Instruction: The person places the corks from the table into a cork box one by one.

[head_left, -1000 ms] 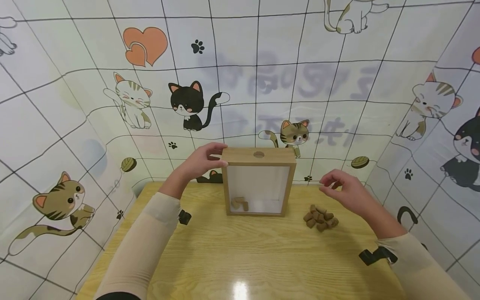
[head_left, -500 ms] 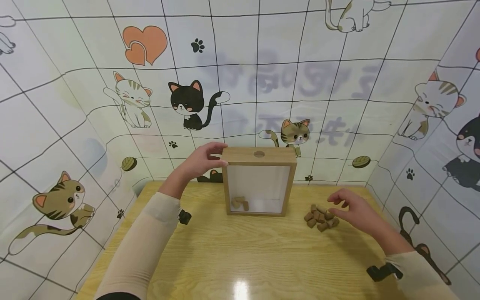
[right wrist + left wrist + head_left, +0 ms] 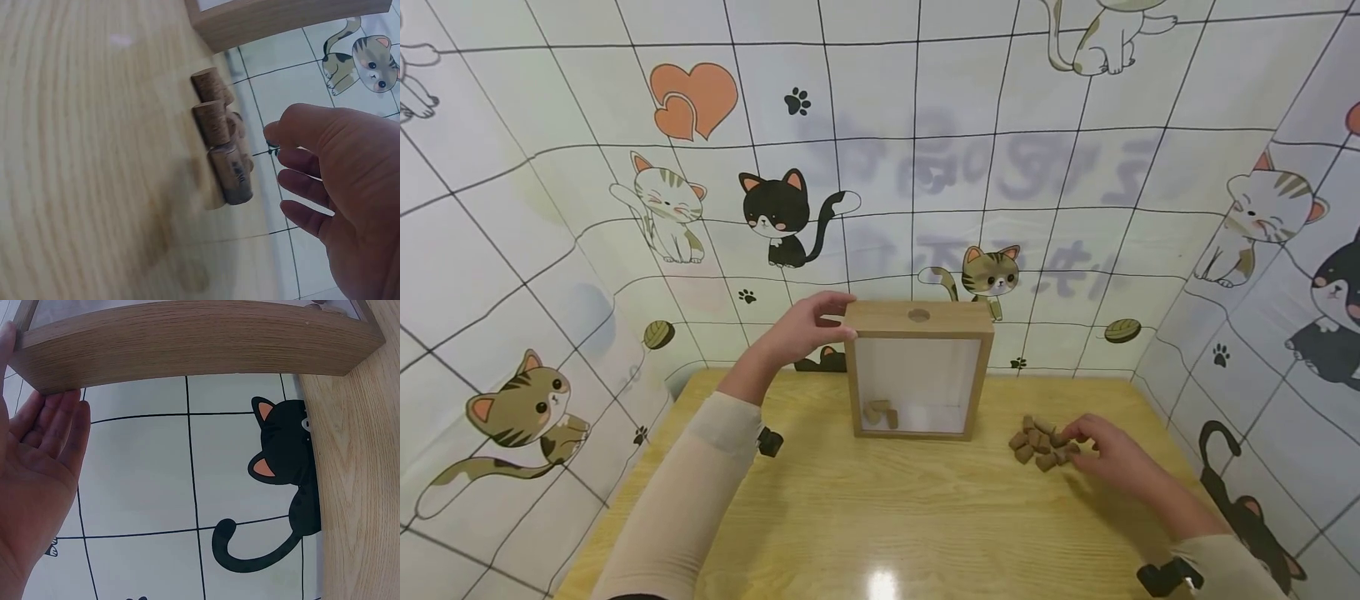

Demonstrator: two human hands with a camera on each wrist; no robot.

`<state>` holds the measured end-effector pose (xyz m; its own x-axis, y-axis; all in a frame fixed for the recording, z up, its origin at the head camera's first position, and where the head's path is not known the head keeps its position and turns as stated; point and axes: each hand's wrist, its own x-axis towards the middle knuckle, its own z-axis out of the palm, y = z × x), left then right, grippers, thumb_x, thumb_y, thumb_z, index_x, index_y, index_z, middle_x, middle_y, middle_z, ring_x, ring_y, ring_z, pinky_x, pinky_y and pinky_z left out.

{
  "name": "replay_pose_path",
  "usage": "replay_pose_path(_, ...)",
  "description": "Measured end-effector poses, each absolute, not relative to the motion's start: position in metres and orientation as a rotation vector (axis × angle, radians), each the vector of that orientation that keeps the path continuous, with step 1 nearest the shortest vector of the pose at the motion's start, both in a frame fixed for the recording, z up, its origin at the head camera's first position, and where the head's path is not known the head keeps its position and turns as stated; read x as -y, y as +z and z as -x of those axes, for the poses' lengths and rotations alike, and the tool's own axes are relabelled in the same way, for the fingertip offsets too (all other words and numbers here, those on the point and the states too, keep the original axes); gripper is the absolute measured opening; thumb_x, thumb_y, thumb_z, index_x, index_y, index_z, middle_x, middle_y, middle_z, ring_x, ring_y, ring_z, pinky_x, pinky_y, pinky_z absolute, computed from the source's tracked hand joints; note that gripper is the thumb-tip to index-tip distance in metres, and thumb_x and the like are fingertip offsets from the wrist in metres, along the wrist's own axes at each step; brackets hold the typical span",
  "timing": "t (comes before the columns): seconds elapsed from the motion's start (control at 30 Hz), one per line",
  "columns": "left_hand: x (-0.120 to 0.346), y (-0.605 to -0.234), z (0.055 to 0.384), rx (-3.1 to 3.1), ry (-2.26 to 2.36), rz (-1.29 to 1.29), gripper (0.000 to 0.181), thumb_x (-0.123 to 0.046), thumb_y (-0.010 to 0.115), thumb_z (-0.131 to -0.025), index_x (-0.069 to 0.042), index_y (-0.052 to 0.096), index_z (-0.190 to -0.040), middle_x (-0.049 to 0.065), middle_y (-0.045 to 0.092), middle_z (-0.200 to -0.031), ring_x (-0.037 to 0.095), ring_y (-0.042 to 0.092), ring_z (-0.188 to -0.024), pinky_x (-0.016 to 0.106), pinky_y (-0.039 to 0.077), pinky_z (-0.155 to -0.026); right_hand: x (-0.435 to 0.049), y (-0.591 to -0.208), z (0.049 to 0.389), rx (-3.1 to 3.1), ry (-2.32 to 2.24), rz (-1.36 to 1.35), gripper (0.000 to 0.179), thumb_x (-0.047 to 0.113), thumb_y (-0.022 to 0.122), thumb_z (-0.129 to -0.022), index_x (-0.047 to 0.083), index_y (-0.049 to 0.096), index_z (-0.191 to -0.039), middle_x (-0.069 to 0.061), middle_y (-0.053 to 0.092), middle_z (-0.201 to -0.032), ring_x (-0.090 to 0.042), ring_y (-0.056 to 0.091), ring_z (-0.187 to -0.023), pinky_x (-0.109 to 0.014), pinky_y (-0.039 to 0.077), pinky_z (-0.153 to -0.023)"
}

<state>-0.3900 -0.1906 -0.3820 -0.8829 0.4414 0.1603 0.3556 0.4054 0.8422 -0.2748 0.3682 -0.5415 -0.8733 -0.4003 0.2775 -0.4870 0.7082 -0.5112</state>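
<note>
A shallow wooden shadow box [image 3: 880,320] stands upright at the back of the table, with a see-through front and a round hole [image 3: 919,315] in its top. Several wine corks [image 3: 880,412] lie at its lower left inside. My left hand [image 3: 805,329] grips its upper left corner, thumb at the front and fingers at the back. To the right of the box is a small heap of loose corks [image 3: 1034,442]. My right hand [image 3: 1112,458] is at the heap's right side, fingers slightly bent; in the right wrist view its fingertips show apart from the corks [image 3: 231,174].
The light wood table [image 3: 880,508] backs onto a cloth [image 3: 880,167] printed with cats and grid lines, which also rises at both sides. Dark straps with small mounts sit at both wrists.
My right hand has come down and a little to the right, from above the cork heap to its right edge. The left hand keeps its hold on the box, which has not moved.
</note>
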Motion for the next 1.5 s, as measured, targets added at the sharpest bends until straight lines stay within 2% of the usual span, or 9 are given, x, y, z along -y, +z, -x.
replay_pose_path(0.3,0.190,-0.382,0.388,-2.561,1.491,-0.731,0.068,-0.034,0.088,-0.099,-0.022,0.058,-0.159,0.009,0.055,-0.159,0.031,0.053,-0.149,0.056,0.054,-0.112,-0.373,-0.565,0.275,2.660,0.797,-0.829,0.034,-0.010,0.088,-0.080,0.007,0.075,-0.108,-0.002,0.071,-0.107,-0.026,0.068,-0.096,-0.044,0.060,-0.079)
replay_pose_path(0.53,0.190,-0.385,0.389,-2.548,1.502,-0.733,0.068,-0.035,0.088,-0.099,-0.022,0.058,-0.159,0.009,0.055,-0.159,0.031,0.053,-0.149,0.055,0.055,-0.111,-0.370,-0.575,0.276,2.590,0.554,-0.877,0.038,-0.008,0.089,-0.072,0.014,0.073,-0.098,0.006,0.064,-0.100,-0.018,0.059,-0.092,-0.041,0.055,-0.077)
replay_pose_path(0.7,0.190,-0.386,0.390,-2.555,1.502,-0.740,0.068,-0.035,0.088,-0.099,-0.022,0.058,-0.159,0.009,0.055,-0.158,0.031,0.054,-0.148,0.054,0.056,-0.110,-0.367,-0.577,0.279,2.625,0.389,-0.855,0.038,-0.006,0.092,-0.075,0.018,0.072,-0.097,0.010,0.059,-0.097,-0.014,0.055,-0.089,-0.040,0.054,-0.074)
replay_pose_path(0.87,0.189,-0.386,0.388,-2.552,1.500,-0.729,0.069,-0.035,0.088,-0.099,-0.022,0.057,-0.160,0.010,0.055,-0.158,0.031,0.055,-0.148,0.054,0.056,-0.110,-0.365,-0.575,0.279,2.596,0.321,-0.881,0.043,-0.006,0.093,-0.072,0.021,0.070,-0.096,0.010,0.055,-0.096,-0.014,0.052,-0.088,-0.039,0.050,-0.070)
replay_pose_path(1.07,0.189,-0.385,0.389,-2.551,1.510,-0.730,0.069,-0.035,0.088,-0.099,-0.022,0.058,-0.159,0.010,0.055,-0.158,0.034,0.056,-0.147,0.054,0.057,-0.109,-0.365,-0.572,0.281,2.610,0.317,-0.866,0.042,-0.006,0.090,-0.070,0.019,0.071,-0.097,0.009,0.055,-0.096,-0.014,0.050,-0.087,-0.039,0.048,-0.070)
replay_pose_path(1.5,0.189,-0.382,0.390,-2.543,1.510,-0.724,0.070,-0.034,0.089,-0.098,-0.021,0.057,-0.160,0.010,0.054,-0.160,0.037,0.055,-0.148,0.055,0.056,-0.110,-0.372,-0.576,0.286,2.638,0.359,-0.816,0.041,-0.002,0.091,-0.074,0.012,0.079,-0.111,0.007,0.059,-0.098,-0.018,0.056,-0.091,-0.044,0.052,-0.075)
